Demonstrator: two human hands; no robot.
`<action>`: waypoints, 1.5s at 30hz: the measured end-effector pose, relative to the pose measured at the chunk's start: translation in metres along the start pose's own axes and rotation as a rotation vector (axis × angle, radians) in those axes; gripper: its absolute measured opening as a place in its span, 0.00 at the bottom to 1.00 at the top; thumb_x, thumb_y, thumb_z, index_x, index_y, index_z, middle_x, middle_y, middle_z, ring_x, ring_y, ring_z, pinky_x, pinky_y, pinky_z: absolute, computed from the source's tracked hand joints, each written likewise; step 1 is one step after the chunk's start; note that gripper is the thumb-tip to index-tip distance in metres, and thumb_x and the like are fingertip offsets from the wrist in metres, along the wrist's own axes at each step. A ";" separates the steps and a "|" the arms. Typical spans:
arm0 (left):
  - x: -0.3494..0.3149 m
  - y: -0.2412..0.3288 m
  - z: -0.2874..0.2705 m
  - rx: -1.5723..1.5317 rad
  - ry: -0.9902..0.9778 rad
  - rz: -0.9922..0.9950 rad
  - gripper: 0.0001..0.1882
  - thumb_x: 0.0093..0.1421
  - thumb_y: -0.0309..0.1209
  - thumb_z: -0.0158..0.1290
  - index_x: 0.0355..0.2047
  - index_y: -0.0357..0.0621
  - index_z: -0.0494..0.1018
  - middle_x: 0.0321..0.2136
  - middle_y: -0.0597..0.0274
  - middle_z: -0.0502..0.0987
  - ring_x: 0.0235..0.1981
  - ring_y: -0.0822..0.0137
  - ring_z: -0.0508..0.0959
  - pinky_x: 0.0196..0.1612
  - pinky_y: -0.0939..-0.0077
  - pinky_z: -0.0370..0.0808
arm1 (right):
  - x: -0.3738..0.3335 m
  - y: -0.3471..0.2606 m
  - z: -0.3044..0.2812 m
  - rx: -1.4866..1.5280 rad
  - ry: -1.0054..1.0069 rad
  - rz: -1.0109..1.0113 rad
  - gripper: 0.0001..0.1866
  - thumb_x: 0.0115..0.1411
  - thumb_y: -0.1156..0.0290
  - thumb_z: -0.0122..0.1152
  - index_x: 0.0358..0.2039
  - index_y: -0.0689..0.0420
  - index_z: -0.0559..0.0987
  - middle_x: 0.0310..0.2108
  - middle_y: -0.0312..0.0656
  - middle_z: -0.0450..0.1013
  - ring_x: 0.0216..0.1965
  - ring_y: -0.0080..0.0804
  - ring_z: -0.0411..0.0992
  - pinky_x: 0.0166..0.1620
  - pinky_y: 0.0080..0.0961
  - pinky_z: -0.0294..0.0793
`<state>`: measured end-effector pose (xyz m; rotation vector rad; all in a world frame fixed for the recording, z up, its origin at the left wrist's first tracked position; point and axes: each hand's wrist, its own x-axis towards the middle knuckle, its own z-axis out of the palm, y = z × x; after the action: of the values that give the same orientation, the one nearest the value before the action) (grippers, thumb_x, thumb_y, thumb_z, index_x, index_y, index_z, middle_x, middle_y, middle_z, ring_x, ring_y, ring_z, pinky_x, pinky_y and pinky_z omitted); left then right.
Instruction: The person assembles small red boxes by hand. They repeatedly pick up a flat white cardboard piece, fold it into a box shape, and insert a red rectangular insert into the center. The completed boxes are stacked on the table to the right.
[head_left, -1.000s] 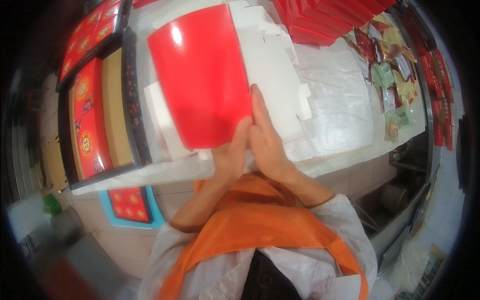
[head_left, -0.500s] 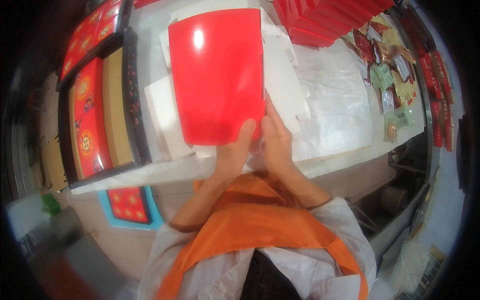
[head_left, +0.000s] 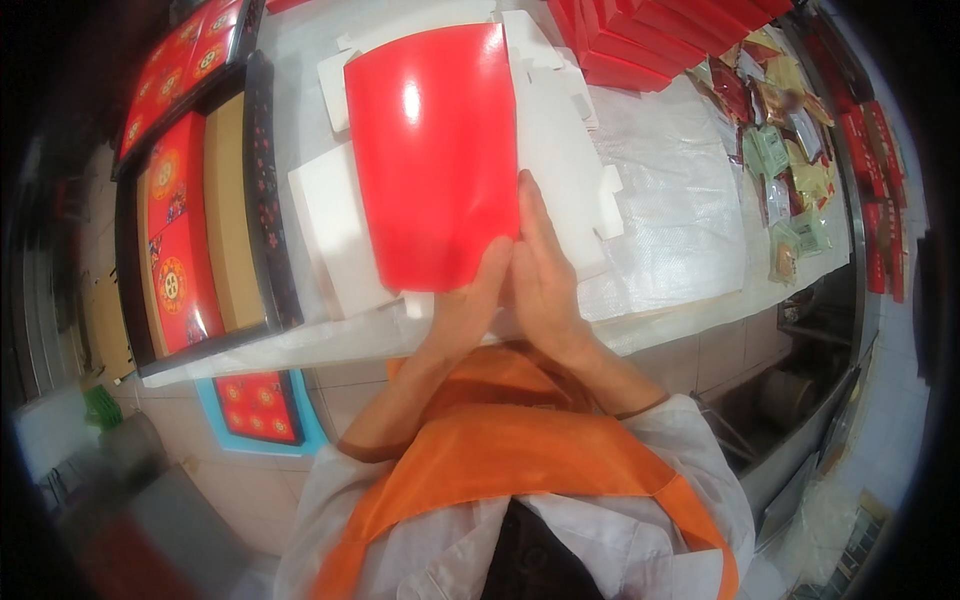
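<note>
A glossy red cardboard box, looking flat and folded, is held over the table with its broad face up. My left hand grips its near right corner, thumb on top and the other fingers hidden underneath. Along the right edge lies my right hand, its fingers straight, together and pressed to the cardboard; part of its grip is hidden. The two hands almost touch at the near corner. Beneath the red box, white cardboard blanks with cut tabs lie in a loose pile.
At left stands a black-edged tray with patterned red boxes. Folded red cartons are stacked at the far right, beside a heap of small wrapped packets. Another red patterned box rests below the table's front edge.
The red box has tilted a little and its right edge has shifted left. My right hand's fingers have straightened along that edge. The left hand keeps its hold.
</note>
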<state>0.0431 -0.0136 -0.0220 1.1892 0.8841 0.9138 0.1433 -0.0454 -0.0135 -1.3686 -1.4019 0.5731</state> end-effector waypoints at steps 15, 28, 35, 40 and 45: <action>-0.028 0.003 -0.013 0.042 -0.296 -0.017 0.11 0.56 0.24 0.45 0.40 0.36 0.67 0.32 0.63 0.69 0.32 0.73 0.68 0.33 0.80 0.67 | 0.027 0.008 -0.034 0.548 0.073 0.295 0.38 0.56 0.69 0.50 0.60 0.60 0.40 0.57 0.49 0.51 0.56 0.34 0.54 0.56 0.28 0.56; -0.042 0.029 -0.073 0.336 0.059 0.156 0.13 0.55 0.29 0.48 0.41 0.39 0.68 0.43 0.56 0.68 0.47 0.65 0.67 0.50 0.73 0.62 | -0.015 -0.002 -0.035 0.322 0.065 0.365 0.37 0.52 0.79 0.49 0.60 0.60 0.45 0.55 0.48 0.53 0.54 0.32 0.55 0.56 0.26 0.54; -0.014 0.008 -0.048 0.314 0.110 0.033 0.06 0.53 0.24 0.47 0.33 0.38 0.68 0.38 0.58 0.69 0.42 0.67 0.69 0.43 0.78 0.65 | -0.017 0.003 -0.044 0.195 -0.089 0.255 0.16 0.58 0.74 0.42 0.47 0.63 0.66 0.51 0.47 0.59 0.52 0.32 0.58 0.54 0.25 0.56; -0.016 -0.003 -0.041 0.160 0.084 0.108 0.04 0.52 0.18 0.45 0.26 0.40 0.65 0.34 0.59 0.69 0.37 0.69 0.69 0.40 0.81 0.65 | -0.018 0.022 -0.049 0.390 -0.152 0.442 0.13 0.61 0.72 0.37 0.38 0.63 0.72 0.43 0.46 0.67 0.44 0.29 0.65 0.48 0.23 0.62; -0.016 -0.003 -0.023 -0.198 0.250 0.199 0.16 0.48 0.15 0.48 0.36 0.43 0.60 0.32 0.58 0.69 0.37 0.69 0.69 0.42 0.79 0.66 | -0.020 0.013 -0.024 0.652 0.232 0.404 0.06 0.58 0.79 0.41 0.37 0.61 0.64 0.38 0.48 0.69 0.42 0.30 0.66 0.46 0.26 0.66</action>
<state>0.0162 -0.0201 -0.0268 1.0172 0.8595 1.3028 0.1660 -0.0682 -0.0238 -1.1271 -0.6546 0.9968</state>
